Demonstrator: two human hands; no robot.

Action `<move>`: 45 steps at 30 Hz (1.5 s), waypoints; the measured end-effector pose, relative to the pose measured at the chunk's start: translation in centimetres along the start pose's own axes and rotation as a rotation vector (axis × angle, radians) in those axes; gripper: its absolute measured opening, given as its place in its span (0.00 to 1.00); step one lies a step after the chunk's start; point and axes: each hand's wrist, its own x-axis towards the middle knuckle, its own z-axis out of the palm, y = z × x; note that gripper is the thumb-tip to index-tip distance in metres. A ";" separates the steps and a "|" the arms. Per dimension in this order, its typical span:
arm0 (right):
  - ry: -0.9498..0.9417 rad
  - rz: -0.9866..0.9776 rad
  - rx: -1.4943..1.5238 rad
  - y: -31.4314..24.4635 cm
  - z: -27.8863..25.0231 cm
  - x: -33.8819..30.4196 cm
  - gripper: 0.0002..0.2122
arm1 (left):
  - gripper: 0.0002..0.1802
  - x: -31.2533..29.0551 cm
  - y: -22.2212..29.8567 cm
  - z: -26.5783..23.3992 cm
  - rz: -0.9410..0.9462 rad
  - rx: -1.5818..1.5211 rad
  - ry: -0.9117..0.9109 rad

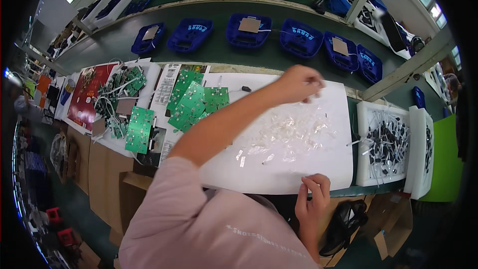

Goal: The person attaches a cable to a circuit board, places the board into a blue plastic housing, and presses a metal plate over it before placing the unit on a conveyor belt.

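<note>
My left arm stretches across the white work surface (279, 182), and my left hand (300, 84) is above its far edge. Its fingers are curled and slightly blurred; whatever they may hold cannot be made out. Close to the near edge is my right hand (314, 197), with thumb and fingers drawn together; anything between them is too small to name. Between the hands lies a spread of small clear plastic pieces (289, 134). Green circuit boards (190, 102) overlap left of my forearm. A small dark part (246, 89) lies just beyond the forearm.
Several blue plastic housings (249, 37) line the green bench beyond, some carrying brown squares (249, 25). On the right, a white foam tray (367, 169) holds black-and-white wired parts (388, 139). More boards and wires (119, 89) are piled left. A metal post (406, 69) rises at right.
</note>
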 end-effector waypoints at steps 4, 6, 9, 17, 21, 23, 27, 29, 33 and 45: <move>-0.079 -0.142 0.091 -1.3 1.7 2.7 0.13 | 0.23 -13.9 -3.2 -12.0 -0.072 0.923 0.281; -0.101 -0.191 0.132 -1.6 2.6 3.5 0.13 | 0.29 -18.4 -2.8 -14.3 -0.352 1.307 0.269; -0.119 -0.250 0.158 -2.4 4.1 4.7 0.13 | 0.33 -19.5 -4.0 -15.3 -0.351 1.149 0.269; -0.161 -0.253 0.226 -5.1 6.2 7.9 0.11 | 0.11 -18.7 -1.2 -12.8 -0.005 0.411 0.415; -0.124 -0.195 0.287 -5.9 7.8 12.1 0.12 | 0.18 -19.1 2.4 -9.1 0.232 0.417 0.308; -0.186 -0.129 0.297 -4.2 8.2 13.5 0.12 | 0.22 -18.3 3.0 -7.6 0.411 0.603 0.150; -0.877 0.207 0.640 -1.5 8.3 14.9 0.20 | 0.21 -16.8 3.8 -5.9 0.797 0.804 -0.011; -1.059 0.492 1.171 -1.7 8.3 14.1 0.26 | 0.21 -16.6 4.1 -6.1 0.996 0.866 -0.129; -1.090 0.690 1.463 -1.8 9.9 11.3 0.33 | 0.28 -15.8 3.2 -7.2 0.776 0.733 -0.181; -0.735 0.917 2.347 -2.9 7.5 5.2 0.49 | 0.39 -16.1 -9.9 -49.2 -0.712 0.994 1.184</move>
